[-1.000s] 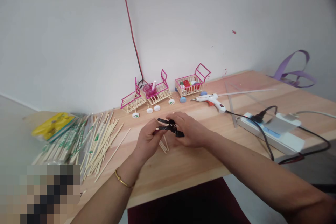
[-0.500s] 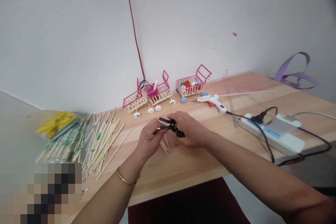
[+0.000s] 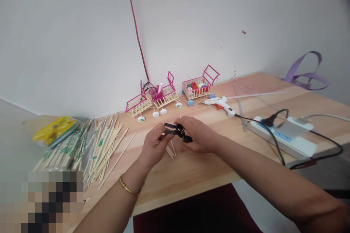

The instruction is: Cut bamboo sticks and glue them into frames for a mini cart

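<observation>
**Both hands on black cutters, mid-surface**

- Left wrist: gold bangle (image 3: 128, 189), nearest the camera.
- Wooden surface (image 3: 191, 174): both hands sit just above it, roughly centre.
- Left hand (image 3: 153, 146): grip pinched together on a short pale stick piece (image 3: 163, 134). Only the tip shows; the rest is hidden by the fingers.
- Right hand (image 3: 201, 139): grip clamped on the handles of the black cutters (image 3: 178, 131). The cutters are held off the surface between the hands, with the nose pointing at the left fingertips. Blades look parted, and the stick piece is right at them. Can't tell if it sits between the blades.
- Directly under the cutters: a few short stick offcuts (image 3: 171, 151) lying on the surface.
- Left of the hands: a loose pile of bamboo chopsticks (image 3: 101, 145), some in printed sleeves. A yellow packet (image 3: 54, 131) lies at its far-left end.
- Right of the hands: white power strip (image 3: 286, 137) with a black plug in it.
- Further back: white glue gun (image 3: 221, 103) lying on its side, with a clear set square (image 3: 242, 111) beside it.
- At the wall: three small stick carts with pink frames (image 3: 164, 96) in a row, the right one holding coloured bits.
- Red cable (image 3: 136, 32) runs down the wall behind the carts.
- Far right: purple ribbon (image 3: 306, 76).
</observation>
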{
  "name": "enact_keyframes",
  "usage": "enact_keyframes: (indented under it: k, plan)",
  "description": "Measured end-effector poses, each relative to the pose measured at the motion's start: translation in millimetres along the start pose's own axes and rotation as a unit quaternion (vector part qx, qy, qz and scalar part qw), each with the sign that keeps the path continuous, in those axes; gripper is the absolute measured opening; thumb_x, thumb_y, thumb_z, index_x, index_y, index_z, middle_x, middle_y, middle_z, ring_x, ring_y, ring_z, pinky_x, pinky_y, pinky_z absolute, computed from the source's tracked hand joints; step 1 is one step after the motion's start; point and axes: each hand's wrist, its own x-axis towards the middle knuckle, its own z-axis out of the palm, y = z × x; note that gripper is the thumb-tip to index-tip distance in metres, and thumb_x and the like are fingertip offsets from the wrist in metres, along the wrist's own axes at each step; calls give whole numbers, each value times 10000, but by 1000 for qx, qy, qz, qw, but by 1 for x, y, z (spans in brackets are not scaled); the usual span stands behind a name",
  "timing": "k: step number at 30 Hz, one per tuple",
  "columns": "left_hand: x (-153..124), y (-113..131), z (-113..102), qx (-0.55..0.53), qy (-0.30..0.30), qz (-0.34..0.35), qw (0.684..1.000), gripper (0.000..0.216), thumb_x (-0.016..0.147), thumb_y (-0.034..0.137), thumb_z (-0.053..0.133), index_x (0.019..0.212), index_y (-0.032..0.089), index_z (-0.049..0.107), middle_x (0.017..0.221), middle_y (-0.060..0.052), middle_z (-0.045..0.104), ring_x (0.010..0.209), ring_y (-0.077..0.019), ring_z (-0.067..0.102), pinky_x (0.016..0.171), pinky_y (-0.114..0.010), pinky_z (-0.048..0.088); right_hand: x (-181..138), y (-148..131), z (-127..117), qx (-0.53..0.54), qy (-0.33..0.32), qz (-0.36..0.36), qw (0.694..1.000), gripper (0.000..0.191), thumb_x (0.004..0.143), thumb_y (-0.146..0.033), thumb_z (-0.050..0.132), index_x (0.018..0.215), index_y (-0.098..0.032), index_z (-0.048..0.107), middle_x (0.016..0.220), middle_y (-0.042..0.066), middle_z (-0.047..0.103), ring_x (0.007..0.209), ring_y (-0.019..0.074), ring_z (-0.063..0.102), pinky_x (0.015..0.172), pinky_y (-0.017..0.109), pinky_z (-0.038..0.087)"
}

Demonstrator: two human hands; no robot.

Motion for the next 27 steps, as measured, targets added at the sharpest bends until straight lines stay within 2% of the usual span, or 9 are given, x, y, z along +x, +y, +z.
enact_keyframes:
  k: [8, 13, 23, 27]
  plan:
    - [2, 1, -2, -14, -24, 4, 1000, 127, 899, 227, 552, 943, 191, 666, 893, -41, 668, 831, -151, 615, 758, -269, 463, -1, 2, 2, 0, 13, -19, 1000, 613, 657, -140, 570, 1254, -108, 435, 1174, 177, 553, 1116, 297, 496, 964, 466, 414]
    - [2, 1, -3, -8, -24, 6, 1000, 121, 890, 243, 568, 937, 194, 668, 861, -37, 671, 797, -149, 618, 736, -267, 473, -1, 1, 0, 8, 4, -15, 1000, 576, 660, -139, 573, 1220, -134, 444, 1126, 162, 571, 1063, 288, 524, 922, 461, 437]
    - [-1, -4, 2, 8, -5, -23, 1000, 136, 894, 265, 556, 876, 173, 654, 804, -25, 633, 751, -141, 577, 702, -257, 452, -1, -4, 0, -23, -8, 20, 1000, 472, 661, -152, 562, 1127, -103, 498, 1034, 161, 592, 955, 277, 547, 856, 432, 467]
    - [0, -5, 1, 13, -1, -17, 1000, 151, 901, 264, 541, 907, 175, 663, 854, -40, 656, 803, -158, 596, 738, -277, 459, 0, -3, 3, -11, 8, 19, 1000, 533, 669, -132, 549, 1195, -104, 471, 1097, 165, 579, 1034, 284, 530, 906, 442, 446]
